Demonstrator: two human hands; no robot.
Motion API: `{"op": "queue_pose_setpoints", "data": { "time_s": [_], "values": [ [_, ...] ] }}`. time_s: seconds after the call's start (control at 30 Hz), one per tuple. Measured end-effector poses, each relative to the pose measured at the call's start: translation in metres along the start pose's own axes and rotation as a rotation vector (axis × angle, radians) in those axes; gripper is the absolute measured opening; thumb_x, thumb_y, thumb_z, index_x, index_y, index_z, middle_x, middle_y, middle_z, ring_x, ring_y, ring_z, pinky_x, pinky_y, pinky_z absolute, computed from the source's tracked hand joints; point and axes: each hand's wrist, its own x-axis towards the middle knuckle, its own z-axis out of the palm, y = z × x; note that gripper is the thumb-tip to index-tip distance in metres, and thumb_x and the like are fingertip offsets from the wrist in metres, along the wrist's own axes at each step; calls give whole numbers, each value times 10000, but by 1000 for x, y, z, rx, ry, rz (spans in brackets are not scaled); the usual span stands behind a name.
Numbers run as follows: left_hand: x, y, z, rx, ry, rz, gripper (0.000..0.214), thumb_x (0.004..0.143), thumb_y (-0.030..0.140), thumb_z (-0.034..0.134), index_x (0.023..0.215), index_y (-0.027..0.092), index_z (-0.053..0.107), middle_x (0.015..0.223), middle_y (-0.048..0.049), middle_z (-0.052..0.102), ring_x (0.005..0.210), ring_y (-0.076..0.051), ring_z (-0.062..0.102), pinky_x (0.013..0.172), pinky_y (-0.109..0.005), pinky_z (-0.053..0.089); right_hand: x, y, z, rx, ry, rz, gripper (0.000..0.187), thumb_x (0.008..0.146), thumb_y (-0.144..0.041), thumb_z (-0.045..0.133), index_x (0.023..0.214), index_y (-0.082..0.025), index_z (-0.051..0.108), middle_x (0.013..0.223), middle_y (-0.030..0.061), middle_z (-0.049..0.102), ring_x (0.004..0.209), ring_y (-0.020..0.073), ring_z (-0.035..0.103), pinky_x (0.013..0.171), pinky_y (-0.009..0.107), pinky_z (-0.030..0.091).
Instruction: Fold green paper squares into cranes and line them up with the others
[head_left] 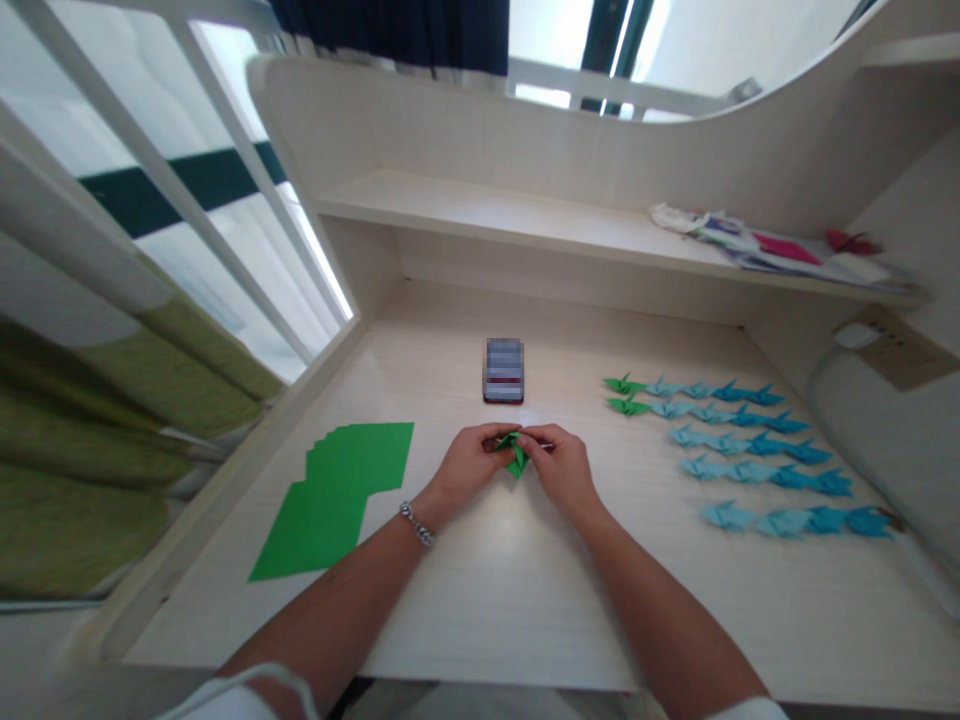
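A small piece of folded green paper (516,458) is pinched between my two hands, low over the middle of the desk. My left hand (471,458) grips its left side, and my right hand (559,462) has its right side between thumb and fingers. Part of the folded paper is hidden behind the fingertips. Overlapping green paper sheets (330,510) lie flat to the left of my left hand. On the right stand rows of small folded paper cranes, with green cranes (628,406) at the left ends of two rows and blue cranes (780,446) making up the others.
Just beyond my hands a phone (504,370) lies on the desk (450,600). A raised shelf (510,215) runs along the back, with papers and a bag (780,245) at its right. A white plug and cable (855,336) hang at the right wall; railings (225,180) border the left.
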Motion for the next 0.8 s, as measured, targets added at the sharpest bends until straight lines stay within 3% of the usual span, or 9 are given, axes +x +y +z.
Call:
{"op": "queue_pose_setpoints", "data": {
  "time_s": [0.13,0.33,0.5,0.8],
  "values": [
    [1,-1,1,-85,11,-46,311,651,178,669,955,130,716,962,-97,710,872,-215,639,805,-347,501,-1,0,0,-71,2,-52,180,803,-289,598,923,-238,723,884,45,706,791,190,632,736,306,488],
    [2,-7,3,-334,-29,-184,387,687,211,638,1057,104,675,919,-114,696,743,-170,622,649,-281,492,-2,-3,-1,-183,10,-84,189,827,-267,565,933,-245,719,907,39,713,823,195,636,785,319,473],
    [1,-3,4,-213,-25,-150,353,687,219,650,1018,102,687,862,-91,690,685,-140,587,584,-240,465,-2,-3,0,-187,13,-73,188,816,-267,572,925,-238,722,910,39,716,814,195,636,792,324,475],
    [-1,2,5,-83,-5,-102,310,725,253,619,990,112,697,849,-86,690,670,-144,585,571,-249,485,3,8,2,104,-38,121,187,745,-270,630,880,-185,729,834,59,730,757,211,670,729,331,518]
  ]
}}
